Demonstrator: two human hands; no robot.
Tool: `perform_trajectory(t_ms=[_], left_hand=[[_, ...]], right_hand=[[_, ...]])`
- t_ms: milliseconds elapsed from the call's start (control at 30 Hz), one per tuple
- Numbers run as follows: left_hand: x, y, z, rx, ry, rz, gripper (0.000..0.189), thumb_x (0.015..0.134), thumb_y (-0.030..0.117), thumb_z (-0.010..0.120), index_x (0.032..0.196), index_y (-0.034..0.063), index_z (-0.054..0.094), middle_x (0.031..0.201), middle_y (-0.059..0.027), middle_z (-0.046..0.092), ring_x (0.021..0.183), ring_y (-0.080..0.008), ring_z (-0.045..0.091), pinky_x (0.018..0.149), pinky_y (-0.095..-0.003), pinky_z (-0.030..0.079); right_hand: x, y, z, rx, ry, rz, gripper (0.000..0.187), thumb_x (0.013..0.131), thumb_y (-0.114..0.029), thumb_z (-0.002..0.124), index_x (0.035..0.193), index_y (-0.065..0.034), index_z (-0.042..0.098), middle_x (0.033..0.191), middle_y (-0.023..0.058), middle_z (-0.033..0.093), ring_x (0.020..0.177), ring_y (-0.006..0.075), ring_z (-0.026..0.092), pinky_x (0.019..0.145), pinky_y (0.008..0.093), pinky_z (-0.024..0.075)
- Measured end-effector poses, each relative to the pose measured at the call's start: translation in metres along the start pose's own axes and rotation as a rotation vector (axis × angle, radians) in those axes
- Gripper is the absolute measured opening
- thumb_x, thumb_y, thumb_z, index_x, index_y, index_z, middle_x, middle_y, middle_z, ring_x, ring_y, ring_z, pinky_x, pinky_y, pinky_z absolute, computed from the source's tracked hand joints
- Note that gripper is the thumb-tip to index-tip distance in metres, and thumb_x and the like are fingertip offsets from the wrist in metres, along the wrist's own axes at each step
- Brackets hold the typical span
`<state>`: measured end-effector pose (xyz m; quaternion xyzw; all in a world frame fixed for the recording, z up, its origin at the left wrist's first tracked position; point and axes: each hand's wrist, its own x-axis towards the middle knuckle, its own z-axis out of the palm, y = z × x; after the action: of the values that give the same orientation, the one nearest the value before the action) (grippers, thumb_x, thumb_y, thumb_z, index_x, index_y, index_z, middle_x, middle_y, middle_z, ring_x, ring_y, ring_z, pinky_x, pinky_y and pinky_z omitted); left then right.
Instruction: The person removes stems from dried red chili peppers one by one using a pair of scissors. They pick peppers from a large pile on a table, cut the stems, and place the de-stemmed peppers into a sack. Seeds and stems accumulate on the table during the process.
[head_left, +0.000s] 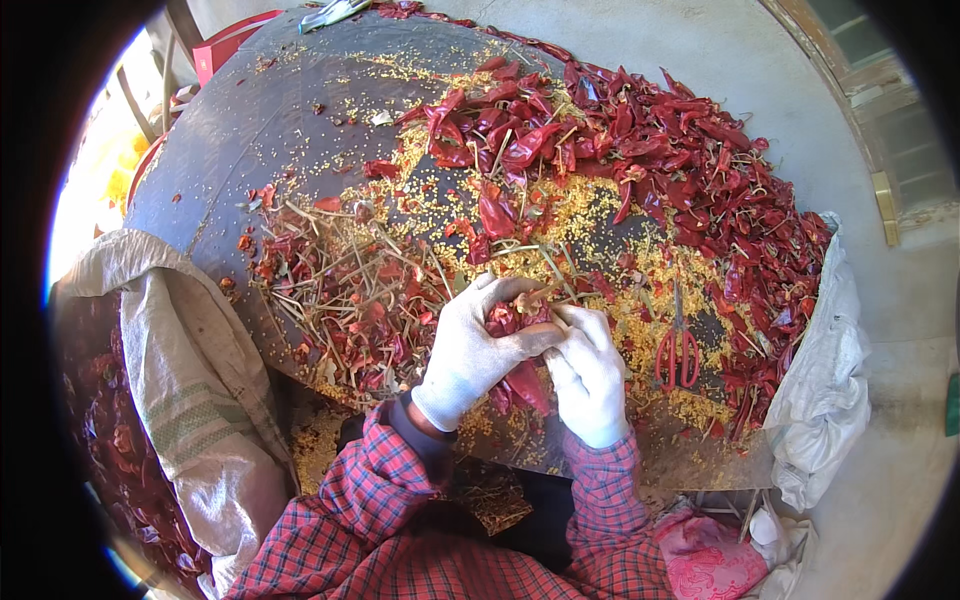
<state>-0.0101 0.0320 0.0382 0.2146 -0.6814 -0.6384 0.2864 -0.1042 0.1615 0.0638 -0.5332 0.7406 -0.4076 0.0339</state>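
My left hand (469, 349), in a white work glove, grips a dried red chili pepper (527, 386) whose pale stem end pokes up between thumb and fingers. The pepper's tip hangs down below the hand. Close against it, my right hand (592, 382), also gloved, has its fingers bent onto the pepper's side; the exact pinch point is hidden. Left of my hands lies a heap of cut stems and pepper scraps (352, 292). A pair of red-handled scissors (677, 352) rests among yellow seeds (637, 300) to the right.
Dried red peppers (697, 165) are piled along the table's (247, 127) far right side. An open woven sack (187, 360) with red peppers inside stands at left. A white sack (821, 375) hangs at the right edge. Another glove (334, 13) lies at the back.
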Motion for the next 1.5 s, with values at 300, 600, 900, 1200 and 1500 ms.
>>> perform_trajectory(t_ms=[300, 600, 900, 1200, 1500], left_hand=[[0.003, 0.009, -0.004, 0.217, -0.077, 0.094, 0.038, 0.062, 0.016, 0.083, 0.093, -0.0007, 0.068, 0.080, -0.0087, 0.059, 0.077, -0.0203, 0.061, 0.072, -0.0305, 0.048], [-0.003, 0.006, 0.006, 0.335, -0.201, 0.156, 0.032, 0.061, 0.017, 0.078, 0.089, 0.0060, 0.069, 0.079, -0.0105, 0.058, 0.074, -0.0292, 0.062, 0.067, -0.0347, 0.050], [-0.007, 0.005, 0.007, 0.479, -0.286, 0.282, 0.029, 0.062, 0.029, 0.074, 0.080, 0.0089, 0.065, 0.077, -0.0091, 0.055, 0.073, -0.0326, 0.060, 0.063, -0.0420, 0.048], [-0.006, 0.005, 0.011, 0.533, -0.291, 0.508, 0.026, 0.056, 0.017, 0.075, 0.081, 0.0097, 0.069, 0.071, -0.0059, 0.053, 0.065, -0.0271, 0.058, 0.057, -0.0362, 0.047], [0.010, 0.009, -0.031, -0.011, 0.141, 0.120, 0.018, 0.069, 0.008, 0.076, 0.085, 0.0018, 0.068, 0.074, -0.0026, 0.057, 0.068, -0.0096, 0.055, 0.066, -0.0249, 0.044]], right_hand=[[-0.002, 0.009, -0.016, 0.017, 0.165, 0.056, 0.024, 0.090, -0.019, 0.062, 0.104, 0.0002, 0.067, 0.105, 0.0137, 0.065, 0.094, 0.0260, 0.064, 0.081, 0.0354, 0.0514], [0.001, 0.006, -0.010, -0.474, 0.145, -0.317, 0.030, 0.075, -0.028, 0.075, 0.100, -0.0157, 0.066, 0.103, -0.0004, 0.059, 0.096, 0.0232, 0.054, 0.083, 0.0386, 0.0449], [-0.012, 0.004, 0.003, -0.108, 0.227, 0.036, 0.017, 0.085, -0.021, 0.067, 0.082, -0.0063, 0.059, 0.082, 0.0078, 0.057, 0.074, 0.0249, 0.056, 0.065, 0.0369, 0.0455], [-0.027, 0.038, 0.006, 1.049, 0.153, 0.555, 0.030, 0.098, -0.038, 0.055, 0.084, -0.0110, 0.053, 0.074, 0.0001, 0.051, 0.061, 0.0091, 0.046, 0.059, 0.0232, 0.0410], [-0.005, 0.052, -0.069, 0.600, -0.383, -0.160, 0.045, 0.094, -0.047, 0.056, 0.092, -0.0028, 0.067, 0.092, 0.0096, 0.069, 0.082, 0.0183, 0.068, 0.063, 0.0271, 0.0561]])
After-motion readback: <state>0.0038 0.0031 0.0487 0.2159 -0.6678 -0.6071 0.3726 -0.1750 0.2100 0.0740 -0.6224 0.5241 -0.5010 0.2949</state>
